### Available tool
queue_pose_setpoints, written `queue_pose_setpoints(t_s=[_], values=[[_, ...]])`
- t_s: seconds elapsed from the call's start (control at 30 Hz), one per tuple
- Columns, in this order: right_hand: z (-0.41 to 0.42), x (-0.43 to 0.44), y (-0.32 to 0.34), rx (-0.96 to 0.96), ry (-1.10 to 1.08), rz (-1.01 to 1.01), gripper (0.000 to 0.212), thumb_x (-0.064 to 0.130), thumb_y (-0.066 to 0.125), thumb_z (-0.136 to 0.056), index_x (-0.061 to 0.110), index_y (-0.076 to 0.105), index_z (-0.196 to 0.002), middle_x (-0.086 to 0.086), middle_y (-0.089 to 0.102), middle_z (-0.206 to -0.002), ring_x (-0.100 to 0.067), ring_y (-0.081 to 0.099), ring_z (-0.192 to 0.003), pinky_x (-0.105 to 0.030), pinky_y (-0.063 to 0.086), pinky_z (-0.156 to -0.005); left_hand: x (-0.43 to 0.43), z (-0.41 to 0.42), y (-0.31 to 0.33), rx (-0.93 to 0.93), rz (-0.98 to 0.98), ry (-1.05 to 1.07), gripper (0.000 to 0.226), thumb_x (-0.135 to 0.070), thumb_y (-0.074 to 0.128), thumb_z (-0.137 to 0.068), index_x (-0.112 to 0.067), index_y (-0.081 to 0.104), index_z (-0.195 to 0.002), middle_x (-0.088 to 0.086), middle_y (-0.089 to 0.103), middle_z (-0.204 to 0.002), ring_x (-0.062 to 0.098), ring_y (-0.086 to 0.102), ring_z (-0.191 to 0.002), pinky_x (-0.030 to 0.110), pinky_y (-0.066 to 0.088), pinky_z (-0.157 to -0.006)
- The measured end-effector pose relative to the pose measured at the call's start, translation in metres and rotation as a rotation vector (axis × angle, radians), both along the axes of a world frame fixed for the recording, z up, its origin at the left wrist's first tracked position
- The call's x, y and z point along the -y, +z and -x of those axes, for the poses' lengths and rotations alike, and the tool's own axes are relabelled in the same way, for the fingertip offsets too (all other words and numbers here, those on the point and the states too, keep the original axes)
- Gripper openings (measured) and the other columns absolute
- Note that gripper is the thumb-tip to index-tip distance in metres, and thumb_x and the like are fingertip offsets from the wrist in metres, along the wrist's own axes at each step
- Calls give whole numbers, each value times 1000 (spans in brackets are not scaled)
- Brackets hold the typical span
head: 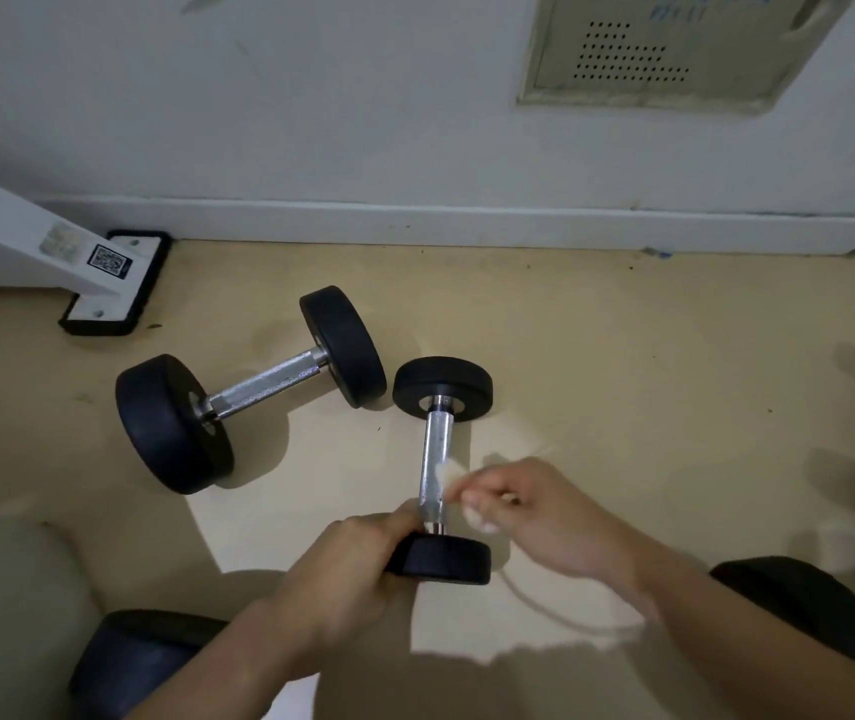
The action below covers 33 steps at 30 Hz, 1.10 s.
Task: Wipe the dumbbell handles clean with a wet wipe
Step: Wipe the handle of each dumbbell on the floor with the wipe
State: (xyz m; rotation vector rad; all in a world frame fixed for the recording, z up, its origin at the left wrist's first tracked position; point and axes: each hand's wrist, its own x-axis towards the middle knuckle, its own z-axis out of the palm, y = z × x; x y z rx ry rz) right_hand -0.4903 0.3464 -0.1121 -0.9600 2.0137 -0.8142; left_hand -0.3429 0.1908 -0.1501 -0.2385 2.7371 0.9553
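Gripping the near rubber head of a short black-ended dumbbell (441, 561), the left hand (357, 558) curls its fingers round the disc's left side. The right hand (544, 517), just right of the knurled chrome handle (435, 449), pinches a crumpled white wet wipe (450, 472), one end of which touches the lower half of the bar. This dumbbell points away from the person across the tan vinyl floor (622, 381). Its far head is near one head of a larger black-and-chrome dumbbell (259, 389), which lies slantwise to the left. Bare floor opens to the right and beyond. A white metal frame foot (113, 283) sits far left by the white baseboard (467, 226), and the wall above carries a beige perforated panel (664, 49).
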Motion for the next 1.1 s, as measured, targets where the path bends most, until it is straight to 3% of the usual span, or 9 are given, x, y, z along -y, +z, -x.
queue_pose_setpoints(t_s=[0.07, 0.17, 0.33, 0.43, 0.53, 0.73, 0.9, 1.03, 1.1], values=[[15, -1, -2, 64, -196, 15, 28, 6, 52, -92, 27, 70, -94, 9, 71, -90, -6, 65, -83, -11, 44, -78, 4, 2, 6, 47, 6, -25, 41, -21, 57, -80, -50, 30, -89, -12, 60, -87, 12, 57, -79, 24, 46, -69], [17, 6, -7, 290, -398, 153, 30, -4, 60, -84, 24, 60, -93, -6, 72, -78, -26, 68, -76, -27, 53, -74, 12, 13, 18, 133, -131, 29, 32, -18, 62, -78, -40, 52, -99, -15, 64, -98, 4, 59, -90, 11, 41, -76], [4, 29, -10, 274, -514, 276, 33, -1, 76, -72, 18, 55, -89, -12, 68, -74, -23, 68, -68, -25, 56, -67, -4, 47, 41, -49, -812, 678, 20, -27, 68, -85, -14, 68, -100, 7, 72, -93, 12, 68, -84, 26, 55, -81], [3, 33, -10, 317, -487, 311, 29, -6, 75, -70, 15, 60, -85, -17, 66, -73, -29, 69, -74, -36, 58, -74, -12, 60, 38, -102, -877, 871, 22, -19, 72, -82, -2, 66, -96, 21, 68, -87, 26, 67, -77, 38, 57, -78], [10, 29, -15, 589, -538, 367, 20, 1, 78, -69, 10, 64, -81, -13, 68, -77, -27, 67, -77, -42, 56, -77, -10, 64, 30, -128, -1041, 986, 17, -4, 64, -86, 9, 63, -98, 20, 66, -85, 22, 66, -71, 30, 57, -69], [21, 24, -31, 808, -693, 434, 14, 1, 65, -83, 14, 63, -78, -9, 63, -76, -18, 58, -65, -28, 44, -59, -4, 66, 20, -88, -1227, 1096, 11, 1, 55, -91, -1, 65, -96, 14, 67, -82, 18, 58, -67, 26, 53, -66], [24, 27, -47, 601, -730, 408, 15, 0, 59, -88, 12, 66, -87, -12, 68, -86, -23, 62, -75, -34, 48, -67, -4, 68, 7, -109, -886, 972, 11, -8, 66, -87, -13, 62, -96, 8, 67, -83, 18, 61, -73, 23, 53, -66], [18, 29, -66, 159, -637, 180, 21, 3, 58, -87, 20, 68, -82, 3, 68, -91, -11, 62, -83, -21, 46, -71, -13, 75, -15, -38, -321, 694, 15, -12, 73, -80, -27, 70, -80, -10, 69, -80, 5, 64, -76, 15, 51, -70], [14, 27, -73, -125, -541, 100, 16, 10, 60, -84, 22, 69, -83, 8, 65, -91, -11, 59, -88, -24, 46, -75, -13, 75, -21, -26, -235, 696, 18, -12, 71, -80, -29, 70, -73, -13, 70, -77, 3, 64, -75, 23, 53, -75]])
